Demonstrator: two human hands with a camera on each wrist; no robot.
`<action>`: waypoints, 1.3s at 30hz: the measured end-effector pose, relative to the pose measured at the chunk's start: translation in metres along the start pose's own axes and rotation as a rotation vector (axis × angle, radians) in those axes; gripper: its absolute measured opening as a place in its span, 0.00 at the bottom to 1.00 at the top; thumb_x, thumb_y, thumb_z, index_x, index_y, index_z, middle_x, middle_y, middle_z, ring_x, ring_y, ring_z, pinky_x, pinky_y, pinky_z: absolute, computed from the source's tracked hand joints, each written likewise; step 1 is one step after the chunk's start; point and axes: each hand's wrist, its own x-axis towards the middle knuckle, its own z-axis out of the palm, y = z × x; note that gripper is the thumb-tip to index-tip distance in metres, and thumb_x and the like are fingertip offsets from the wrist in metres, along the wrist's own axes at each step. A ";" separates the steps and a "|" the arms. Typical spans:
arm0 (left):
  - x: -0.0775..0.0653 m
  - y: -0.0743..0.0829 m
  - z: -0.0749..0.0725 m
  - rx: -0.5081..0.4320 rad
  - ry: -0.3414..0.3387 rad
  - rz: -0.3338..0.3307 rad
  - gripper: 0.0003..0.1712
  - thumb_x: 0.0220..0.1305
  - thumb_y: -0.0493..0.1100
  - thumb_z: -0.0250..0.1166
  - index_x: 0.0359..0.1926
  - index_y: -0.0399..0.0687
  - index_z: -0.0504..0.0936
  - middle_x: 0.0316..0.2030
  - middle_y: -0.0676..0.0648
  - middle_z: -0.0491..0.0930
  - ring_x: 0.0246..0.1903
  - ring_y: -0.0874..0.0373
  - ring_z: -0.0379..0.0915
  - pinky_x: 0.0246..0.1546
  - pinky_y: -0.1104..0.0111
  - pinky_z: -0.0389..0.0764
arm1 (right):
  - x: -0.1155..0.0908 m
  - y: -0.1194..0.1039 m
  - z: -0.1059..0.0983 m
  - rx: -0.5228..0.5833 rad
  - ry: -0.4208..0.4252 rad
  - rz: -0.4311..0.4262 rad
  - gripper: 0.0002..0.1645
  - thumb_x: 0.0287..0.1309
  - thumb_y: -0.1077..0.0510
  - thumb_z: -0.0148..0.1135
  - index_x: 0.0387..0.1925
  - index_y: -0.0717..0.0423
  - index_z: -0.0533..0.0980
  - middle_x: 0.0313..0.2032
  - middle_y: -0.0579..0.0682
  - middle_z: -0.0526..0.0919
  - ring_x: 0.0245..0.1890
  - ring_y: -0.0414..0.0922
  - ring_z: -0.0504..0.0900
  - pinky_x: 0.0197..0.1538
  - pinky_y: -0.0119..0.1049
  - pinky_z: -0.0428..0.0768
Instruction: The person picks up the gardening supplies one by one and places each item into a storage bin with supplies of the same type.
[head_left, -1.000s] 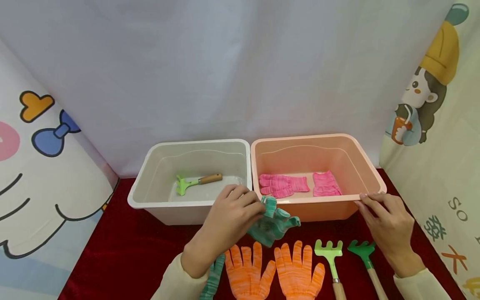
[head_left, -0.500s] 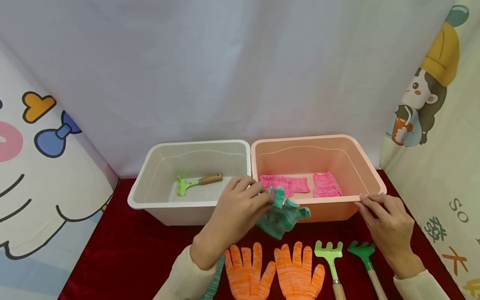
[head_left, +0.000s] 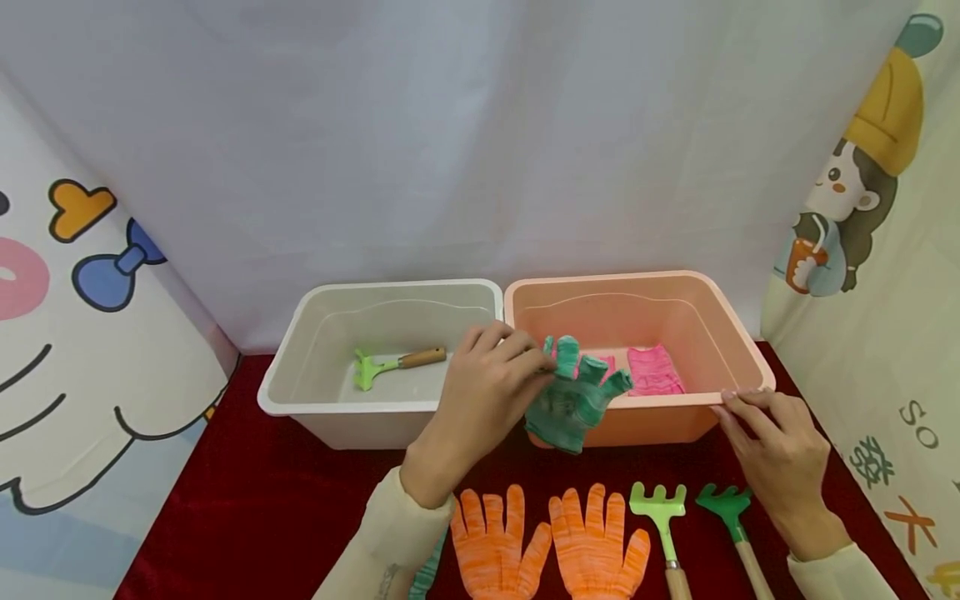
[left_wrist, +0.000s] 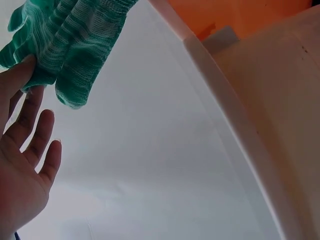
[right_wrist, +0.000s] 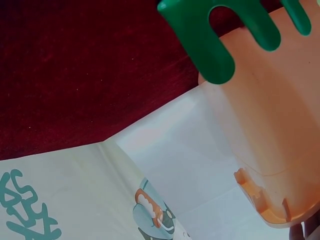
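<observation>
My left hand (head_left: 491, 387) pinches a green knit glove (head_left: 566, 408) between thumb and fingers, in front of the orange bin's near wall. In the left wrist view the glove (left_wrist: 75, 45) hangs from the fingertips while the other fingers spread loosely. My right hand (head_left: 780, 442) grips the front right rim of the orange bin (head_left: 682, 400); only its fingertips show in the right wrist view. Inside that bin lie two pink gloves, one (head_left: 654, 371) in plain sight and the other (head_left: 604, 363) mostly hidden behind the green glove.
Left of it stands a white bin (head_left: 360, 409) holding a light green hand rake (head_left: 367, 368). On the red cloth lie two orange gloves, one (head_left: 495, 542) left of the other (head_left: 596, 542), another green glove (head_left: 427, 575), a light green rake (head_left: 662, 510) and a dark green rake (head_left: 727, 504).
My left hand has moved forward and to the right, lifting the green glove up against the orange bin's front edge. The right hand has stayed on the rim.
</observation>
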 end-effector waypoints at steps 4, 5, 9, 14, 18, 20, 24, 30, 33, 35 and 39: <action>0.003 0.000 0.004 0.018 0.019 -0.006 0.05 0.59 0.49 0.76 0.36 0.57 0.90 0.35 0.57 0.86 0.39 0.57 0.75 0.45 0.65 0.74 | 0.000 0.000 0.000 -0.002 -0.013 0.005 0.35 0.68 0.37 0.60 0.31 0.68 0.87 0.29 0.65 0.83 0.29 0.65 0.77 0.66 0.14 0.61; 0.004 0.000 0.005 0.017 0.024 -0.008 0.06 0.59 0.49 0.76 0.36 0.57 0.90 0.35 0.57 0.86 0.39 0.57 0.75 0.45 0.65 0.74 | 0.000 -0.001 0.000 -0.002 -0.016 0.006 0.35 0.68 0.37 0.60 0.31 0.68 0.87 0.29 0.65 0.83 0.29 0.65 0.77 0.66 0.14 0.61; 0.010 0.000 0.007 -0.002 0.043 -0.025 0.06 0.58 0.49 0.76 0.36 0.57 0.89 0.35 0.57 0.86 0.39 0.57 0.74 0.45 0.64 0.74 | 0.001 -0.002 0.000 -0.002 -0.006 0.006 0.36 0.68 0.37 0.60 0.30 0.68 0.87 0.29 0.65 0.83 0.28 0.65 0.77 0.66 0.14 0.61; 0.017 0.001 0.010 -0.045 0.067 -0.075 0.06 0.58 0.47 0.77 0.36 0.55 0.89 0.34 0.55 0.86 0.37 0.56 0.73 0.44 0.62 0.73 | 0.001 -0.001 0.000 -0.002 -0.004 0.004 0.35 0.68 0.37 0.61 0.30 0.68 0.87 0.29 0.66 0.83 0.28 0.66 0.77 0.66 0.14 0.61; 0.023 0.000 0.015 -0.056 0.093 -0.121 0.06 0.58 0.47 0.77 0.36 0.55 0.89 0.35 0.55 0.86 0.37 0.56 0.73 0.44 0.62 0.74 | -0.001 0.002 0.001 0.007 0.007 -0.004 0.33 0.67 0.38 0.62 0.30 0.67 0.87 0.29 0.65 0.83 0.28 0.65 0.77 0.66 0.14 0.61; 0.025 0.000 0.018 -0.066 0.113 -0.144 0.06 0.58 0.46 0.77 0.36 0.54 0.89 0.35 0.55 0.86 0.37 0.56 0.74 0.43 0.62 0.74 | -0.002 0.003 0.003 0.014 0.018 -0.008 0.32 0.67 0.39 0.63 0.29 0.67 0.87 0.28 0.64 0.83 0.28 0.65 0.77 0.65 0.13 0.62; 0.033 0.001 0.023 -0.091 0.162 -0.188 0.05 0.58 0.46 0.77 0.35 0.54 0.89 0.35 0.55 0.86 0.37 0.56 0.74 0.40 0.63 0.72 | -0.004 0.006 0.005 0.020 0.028 -0.011 0.31 0.66 0.39 0.64 0.29 0.66 0.87 0.28 0.63 0.84 0.28 0.65 0.77 0.65 0.13 0.62; 0.044 0.004 0.025 -0.103 0.221 -0.251 0.06 0.58 0.45 0.77 0.36 0.53 0.90 0.35 0.55 0.87 0.37 0.56 0.74 0.40 0.64 0.71 | -0.005 0.007 0.005 0.015 0.018 -0.004 0.31 0.66 0.39 0.64 0.29 0.66 0.87 0.29 0.63 0.84 0.29 0.65 0.78 0.65 0.14 0.62; 0.048 0.004 0.026 -0.091 0.214 -0.270 0.06 0.58 0.45 0.77 0.37 0.53 0.90 0.35 0.55 0.87 0.37 0.56 0.74 0.41 0.64 0.72 | -0.003 0.006 0.005 0.019 0.019 -0.004 0.31 0.66 0.40 0.64 0.29 0.66 0.87 0.29 0.64 0.84 0.29 0.65 0.77 0.65 0.14 0.62; 0.051 0.004 0.028 -0.083 0.192 -0.282 0.06 0.59 0.46 0.76 0.36 0.53 0.90 0.35 0.55 0.87 0.37 0.57 0.74 0.42 0.64 0.72 | -0.002 0.006 0.005 0.018 0.023 -0.005 0.31 0.67 0.40 0.64 0.29 0.66 0.87 0.29 0.64 0.84 0.29 0.65 0.77 0.65 0.13 0.62; 0.055 0.001 0.034 -0.072 0.120 -0.312 0.05 0.60 0.47 0.75 0.36 0.54 0.90 0.37 0.56 0.88 0.40 0.57 0.75 0.47 0.63 0.73 | -0.003 0.005 0.004 0.021 0.018 -0.002 0.31 0.67 0.41 0.64 0.28 0.67 0.87 0.28 0.64 0.83 0.28 0.65 0.77 0.64 0.12 0.62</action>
